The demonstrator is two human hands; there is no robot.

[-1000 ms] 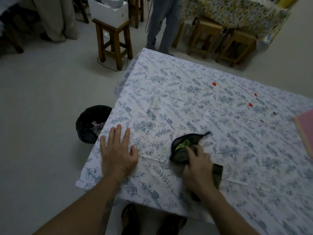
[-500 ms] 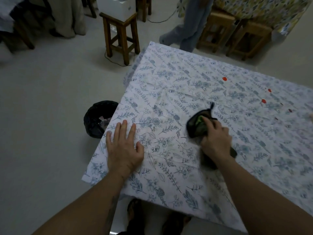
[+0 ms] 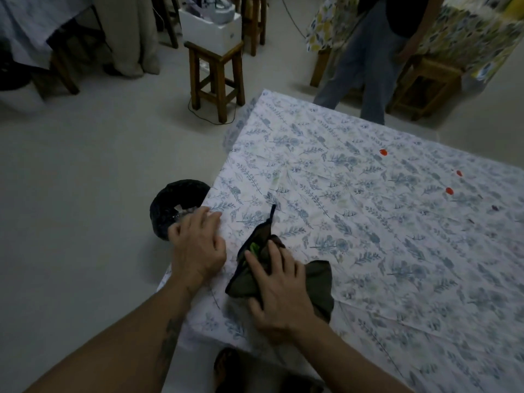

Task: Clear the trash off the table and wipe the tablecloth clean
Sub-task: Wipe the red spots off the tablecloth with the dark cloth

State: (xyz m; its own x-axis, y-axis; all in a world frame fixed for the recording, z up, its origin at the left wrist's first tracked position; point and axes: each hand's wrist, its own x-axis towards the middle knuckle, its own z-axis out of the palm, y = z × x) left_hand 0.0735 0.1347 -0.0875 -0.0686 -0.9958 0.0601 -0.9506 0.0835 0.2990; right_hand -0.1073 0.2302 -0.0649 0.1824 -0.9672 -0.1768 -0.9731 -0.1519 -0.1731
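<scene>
Our right hand (image 3: 279, 290) is pressed flat w/ fingers spread on the dark rag (image 3: 317, 282), pinning it to the floral tablecloth (image 3: 368, 236) near the corner. Left hand (image 3: 198, 248) sits just beside it, fingers loosely curled on the cloth edge, gripping nothing afaict. Black trash bin (image 3: 170, 202) on the floor just past our left fingers. Red spots (image 3: 383, 152) are well apart, far right.

Rag (image 3: 319, 282): dark olive, crumpled, near table's front-left corner | tablecloth (image 3: 368, 222): white, blue-leaf print, red spots (image 3: 383, 152) toward far-right edge
</scene>
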